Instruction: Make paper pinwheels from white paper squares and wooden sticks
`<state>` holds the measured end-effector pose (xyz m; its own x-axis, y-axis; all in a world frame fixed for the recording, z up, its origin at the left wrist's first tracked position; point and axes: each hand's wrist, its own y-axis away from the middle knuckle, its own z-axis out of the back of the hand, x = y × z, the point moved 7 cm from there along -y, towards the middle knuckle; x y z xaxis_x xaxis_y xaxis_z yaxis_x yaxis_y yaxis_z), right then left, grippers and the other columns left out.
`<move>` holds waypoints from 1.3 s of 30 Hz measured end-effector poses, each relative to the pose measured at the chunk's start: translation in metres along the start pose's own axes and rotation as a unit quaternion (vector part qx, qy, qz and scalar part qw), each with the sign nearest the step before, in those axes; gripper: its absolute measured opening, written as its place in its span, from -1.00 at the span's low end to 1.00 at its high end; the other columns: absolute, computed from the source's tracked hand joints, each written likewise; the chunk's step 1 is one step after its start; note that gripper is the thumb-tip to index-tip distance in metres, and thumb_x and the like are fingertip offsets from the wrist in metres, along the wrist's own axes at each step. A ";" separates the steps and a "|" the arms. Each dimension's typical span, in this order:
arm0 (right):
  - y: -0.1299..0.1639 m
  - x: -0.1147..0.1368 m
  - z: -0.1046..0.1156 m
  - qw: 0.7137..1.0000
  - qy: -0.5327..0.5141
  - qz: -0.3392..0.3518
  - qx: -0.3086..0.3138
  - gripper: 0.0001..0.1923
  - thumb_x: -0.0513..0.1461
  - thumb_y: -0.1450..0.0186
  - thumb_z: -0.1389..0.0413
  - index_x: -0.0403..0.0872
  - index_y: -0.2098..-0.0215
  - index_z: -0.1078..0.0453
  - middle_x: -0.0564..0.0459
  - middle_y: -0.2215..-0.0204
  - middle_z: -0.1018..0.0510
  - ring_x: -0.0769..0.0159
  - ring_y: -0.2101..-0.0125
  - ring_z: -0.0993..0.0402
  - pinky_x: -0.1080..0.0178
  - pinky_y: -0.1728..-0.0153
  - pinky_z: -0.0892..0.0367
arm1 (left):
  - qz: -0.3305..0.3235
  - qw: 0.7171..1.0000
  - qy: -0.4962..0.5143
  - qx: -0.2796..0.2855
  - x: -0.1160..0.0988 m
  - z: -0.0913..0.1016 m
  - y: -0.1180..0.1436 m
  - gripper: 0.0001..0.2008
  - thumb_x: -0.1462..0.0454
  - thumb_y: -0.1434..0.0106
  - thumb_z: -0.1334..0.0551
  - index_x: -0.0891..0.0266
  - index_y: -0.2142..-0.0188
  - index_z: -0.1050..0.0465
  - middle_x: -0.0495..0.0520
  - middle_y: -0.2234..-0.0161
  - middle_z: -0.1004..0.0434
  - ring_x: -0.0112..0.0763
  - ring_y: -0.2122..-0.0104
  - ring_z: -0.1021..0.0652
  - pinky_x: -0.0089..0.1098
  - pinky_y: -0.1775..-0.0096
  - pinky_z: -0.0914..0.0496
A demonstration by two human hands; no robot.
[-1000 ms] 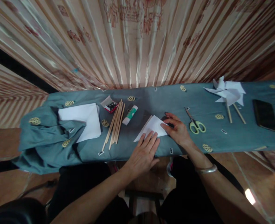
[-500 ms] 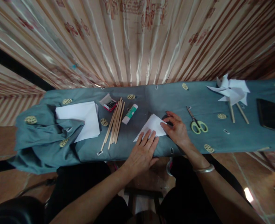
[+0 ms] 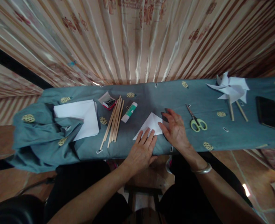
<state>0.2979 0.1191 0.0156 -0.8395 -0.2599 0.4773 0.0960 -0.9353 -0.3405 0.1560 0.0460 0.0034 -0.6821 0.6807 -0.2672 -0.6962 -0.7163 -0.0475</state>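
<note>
A folded white sheet of paper [image 3: 151, 123], triangular in outline, lies on the cloth-covered table in front of me. My left hand [image 3: 141, 149] rests flat with its fingertips pressing on the paper's near edge. Over the paper's right corner is my right hand [image 3: 174, 129], fingers apart and curved, the thumb touching the sheet. Part of that corner is hidden under the right hand. Green-handled scissors [image 3: 195, 121] lie to the right of it. Left of the paper are a glue stick [image 3: 129, 112] and several thin wooden sticks [image 3: 114, 123].
A stack of white paper [image 3: 89, 119] lies at the left, partly under a fold of the tablecloth [image 3: 44, 133]. Behind the sticks stands an open small box [image 3: 108, 102] of dark pins or tacks. White paper pinwheels [image 3: 233, 88] and a black phone [image 3: 268, 112] lie at the right.
My right hand has shifted slightly left and farther over the paper's right corner. My left hand stays pressed on the near edge. The view has tilted a little.
</note>
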 end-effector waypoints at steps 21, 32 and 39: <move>0.035 -0.019 0.034 0.997 0.059 0.017 -0.038 -0.50 -0.24 -0.38 0.02 -0.06 -0.28 -0.24 -0.24 -0.31 -0.27 -0.06 -0.30 -0.19 -0.22 -0.23 -0.17 | -0.013 0.999 -0.035 -0.008 0.001 -0.004 0.001 -0.32 0.05 -0.35 -0.20 0.33 -0.33 -0.11 0.31 -0.39 -0.10 0.14 -0.40 -0.04 0.14 -0.32 -0.02; 0.056 0.010 0.018 0.985 0.032 0.138 0.094 -0.56 -0.39 -0.35 0.10 -0.11 -0.08 -0.46 -0.17 -0.01 -0.57 0.07 -0.03 -0.48 -0.06 -0.09 -0.44 | -0.011 0.998 -0.058 0.002 0.000 -0.004 0.000 -0.28 0.05 -0.32 -0.25 0.33 -0.34 -0.11 0.26 -0.39 -0.11 0.20 -0.37 -0.11 0.15 -0.31 -0.05; 0.059 0.007 0.028 0.987 0.063 0.134 0.062 -0.60 -0.33 -0.38 0.08 -0.19 -0.09 -0.46 -0.26 -0.05 -0.56 -0.04 -0.07 -0.44 -0.14 -0.10 -0.37 | -0.006 0.998 -0.058 0.008 -0.003 -0.002 0.000 -0.27 0.13 -0.30 -0.28 0.32 -0.35 -0.08 0.27 -0.40 -0.08 0.16 -0.39 -0.06 0.12 -0.33 -0.01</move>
<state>0.3125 0.0558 0.0216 -0.8340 -0.4774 0.2767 0.3813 -0.8611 -0.3362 0.1581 0.0434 0.0019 -0.6944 0.7028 -0.1543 -0.7072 -0.7062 -0.0340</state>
